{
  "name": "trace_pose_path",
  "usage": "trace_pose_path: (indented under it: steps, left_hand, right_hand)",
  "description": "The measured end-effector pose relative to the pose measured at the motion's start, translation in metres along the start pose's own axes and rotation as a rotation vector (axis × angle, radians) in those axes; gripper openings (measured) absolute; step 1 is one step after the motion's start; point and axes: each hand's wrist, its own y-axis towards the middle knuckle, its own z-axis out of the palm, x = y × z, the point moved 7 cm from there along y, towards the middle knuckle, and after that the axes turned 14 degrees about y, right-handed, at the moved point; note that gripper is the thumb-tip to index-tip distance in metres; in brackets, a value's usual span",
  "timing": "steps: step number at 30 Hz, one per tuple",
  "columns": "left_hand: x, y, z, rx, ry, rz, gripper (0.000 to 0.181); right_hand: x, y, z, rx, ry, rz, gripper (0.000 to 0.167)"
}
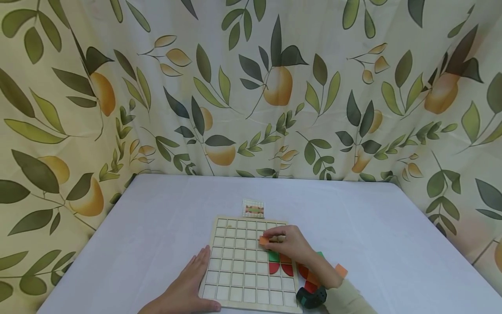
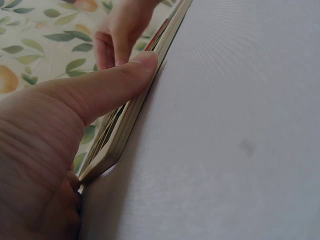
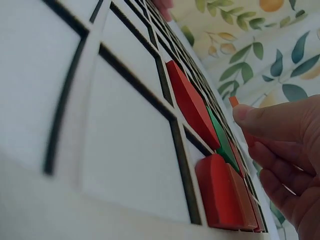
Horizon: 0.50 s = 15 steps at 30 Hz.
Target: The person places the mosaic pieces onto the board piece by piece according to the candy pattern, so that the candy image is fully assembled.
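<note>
A wooden grid board (image 1: pixel 231 266) lies on the table. My right hand (image 1: pixel 292 244) pinches an orange square tile (image 1: pixel 264 240) between thumb and fingertips, over the board's right half. In the right wrist view the orange tile (image 3: pixel 234 101) shows only as a thin edge. Below that hand, a green tile (image 1: pixel 273 256), an orange tile (image 1: pixel 285 258) and red rounded tiles (image 1: pixel 273 267) sit in the cells; the hand hides some cells. My left hand (image 1: pixel 186 283) rests at the board's left near corner, fingers straight along the side. Its thumb (image 2: pixel 125 80) lies on the near edge.
A small pattern card (image 1: pixel 253 209) stands beyond the board's far edge. Loose red, orange and green tiles (image 1: pixel 341 270) lie right of the board, partly under the right forearm. A black band (image 1: pixel 311 297) is on the right wrist. A leaf-print curtain (image 1: pixel 251 87) hangs behind the white table (image 1: pixel 157 218).
</note>
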Motion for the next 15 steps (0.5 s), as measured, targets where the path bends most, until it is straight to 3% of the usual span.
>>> trace_pose_path:
  steps: [15]
  left_hand:
    - [0.0008, 0.0003, 0.0009, 0.009, -0.011, -0.008, 0.125]
  right_hand:
    - [0.0017, 0.0, 0.0076, 0.037, -0.017, -0.036, 0.028]
